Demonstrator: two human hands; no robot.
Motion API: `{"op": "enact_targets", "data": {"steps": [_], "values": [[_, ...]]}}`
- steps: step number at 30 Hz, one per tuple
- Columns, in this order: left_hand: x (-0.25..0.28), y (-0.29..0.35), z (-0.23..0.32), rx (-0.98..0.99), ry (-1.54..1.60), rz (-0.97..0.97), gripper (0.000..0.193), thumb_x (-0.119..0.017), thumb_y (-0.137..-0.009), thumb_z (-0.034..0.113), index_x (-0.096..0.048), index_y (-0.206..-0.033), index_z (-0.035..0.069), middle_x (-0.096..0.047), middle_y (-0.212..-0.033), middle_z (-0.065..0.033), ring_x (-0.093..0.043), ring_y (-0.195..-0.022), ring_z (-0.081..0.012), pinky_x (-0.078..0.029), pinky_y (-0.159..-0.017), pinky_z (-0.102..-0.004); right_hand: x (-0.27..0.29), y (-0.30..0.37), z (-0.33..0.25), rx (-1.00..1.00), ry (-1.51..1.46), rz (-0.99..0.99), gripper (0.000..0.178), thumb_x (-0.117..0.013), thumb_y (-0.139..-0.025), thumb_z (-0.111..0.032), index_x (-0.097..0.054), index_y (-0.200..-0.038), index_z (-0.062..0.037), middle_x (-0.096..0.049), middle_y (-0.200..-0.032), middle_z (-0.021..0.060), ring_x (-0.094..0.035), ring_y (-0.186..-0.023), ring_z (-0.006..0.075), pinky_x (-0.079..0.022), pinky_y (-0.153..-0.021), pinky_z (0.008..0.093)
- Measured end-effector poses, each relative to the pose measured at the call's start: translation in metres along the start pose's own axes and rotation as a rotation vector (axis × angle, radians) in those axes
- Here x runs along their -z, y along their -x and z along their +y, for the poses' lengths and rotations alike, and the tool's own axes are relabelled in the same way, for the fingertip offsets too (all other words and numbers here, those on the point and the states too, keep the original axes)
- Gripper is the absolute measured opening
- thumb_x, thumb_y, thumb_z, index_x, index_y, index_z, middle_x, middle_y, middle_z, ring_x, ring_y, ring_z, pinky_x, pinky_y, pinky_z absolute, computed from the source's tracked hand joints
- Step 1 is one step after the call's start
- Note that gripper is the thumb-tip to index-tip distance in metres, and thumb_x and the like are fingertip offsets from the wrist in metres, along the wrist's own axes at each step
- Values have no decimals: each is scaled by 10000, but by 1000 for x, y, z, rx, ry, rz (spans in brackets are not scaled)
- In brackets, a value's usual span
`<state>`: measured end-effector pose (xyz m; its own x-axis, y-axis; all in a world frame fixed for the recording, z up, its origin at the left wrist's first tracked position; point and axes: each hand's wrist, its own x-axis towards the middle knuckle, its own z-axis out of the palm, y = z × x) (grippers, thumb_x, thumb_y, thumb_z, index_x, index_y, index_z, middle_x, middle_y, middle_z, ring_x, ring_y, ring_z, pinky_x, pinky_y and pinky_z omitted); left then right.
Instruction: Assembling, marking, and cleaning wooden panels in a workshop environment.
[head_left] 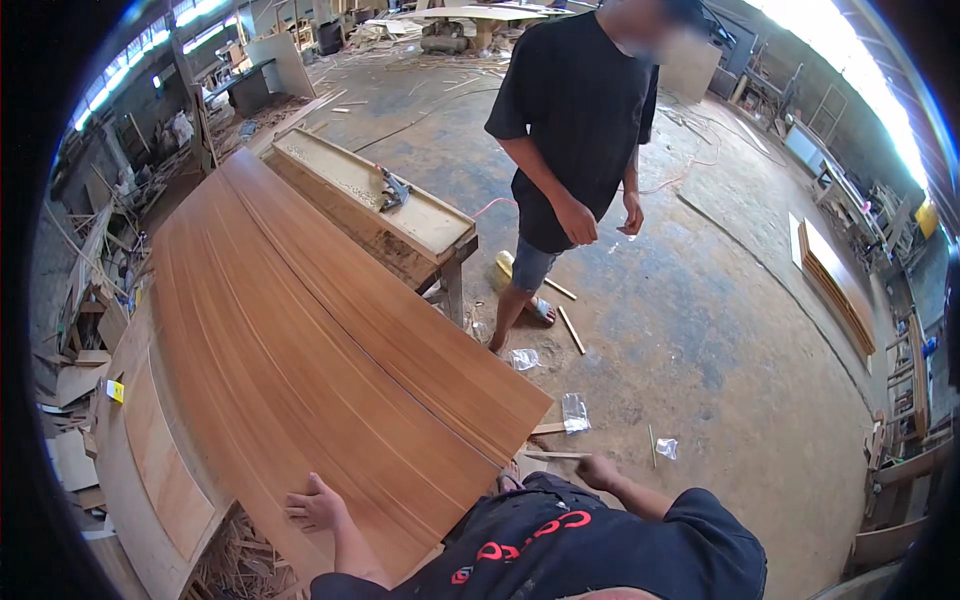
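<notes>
Two long brown wood-grain panels (290, 360) lie side by side, a dark seam running lengthwise between them. On the near left part of the wider panel rests my left hand (315, 505), open, with its fingers spread. Off the panels' near right corner, my right hand (598, 472) is closed. A thin pale wooden strip (555, 455) meets its fist and appears gripped there; the fingers themselves are partly hidden.
Across the panels stands a person in dark clothes (580, 130). Beside them, a wooden tray-like bench (430, 225) carries a power tool (393, 188). Plastic bags (575, 412) and sticks litter the floor. A plywood sheet (165, 450) with a small yellow box (115, 390) lies left; stacked panels (835, 285) lie right.
</notes>
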<state>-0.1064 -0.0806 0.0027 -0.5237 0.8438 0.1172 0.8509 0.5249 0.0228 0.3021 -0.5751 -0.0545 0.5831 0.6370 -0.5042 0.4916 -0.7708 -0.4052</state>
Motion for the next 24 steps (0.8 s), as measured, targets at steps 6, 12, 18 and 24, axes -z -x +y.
{"op": "enact_targets", "data": {"steps": [6, 12, 18, 24], "values": [[1, -3, -5, 7, -14, -69, 1024, -401, -891, 860, -364, -1557, 84, -279, -1649, -254, -327, -1462, -463, -281, -1125, -642, -57, 103, 101, -216, 149, -217, 366, -585, -889, -336, -742, -867, -7, -742, -869, 212, -673, -753, 448, -538, -683, 515], [-7, -5, -12, -37, 56, 185, 1055, -419, -849, 895, -401, -1498, 63, -325, -1608, -240, -378, -1387, -472, -316, -1088, -626, -92, 146, 56, -195, -12, -268, 363, -591, -891, -342, -749, -904, -15, -748, -890, 202, -677, -766, 434, -539, -694, 504], [9, 3, -17, -136, 110, 100, 1043, -421, -828, 914, -438, -1412, 49, -419, -1458, -211, -434, -1271, -463, -351, -1032, -616, -112, 188, 9, -268, -243, -50, 364, -598, -892, -347, -757, -940, -23, -755, -911, 193, -680, -780, 421, -540, -705, 493], [37, 16, -32, -253, 123, 35, 1011, -398, -841, 917, -459, -1360, 51, -472, -1274, -184, -483, -1171, -426, -400, -986, -587, -150, 274, 47, -452, -198, -55, 368, -604, -894, -353, -765, -976, -32, -762, -932, 183, -684, -794, 407, -541, -717, 483]]}}
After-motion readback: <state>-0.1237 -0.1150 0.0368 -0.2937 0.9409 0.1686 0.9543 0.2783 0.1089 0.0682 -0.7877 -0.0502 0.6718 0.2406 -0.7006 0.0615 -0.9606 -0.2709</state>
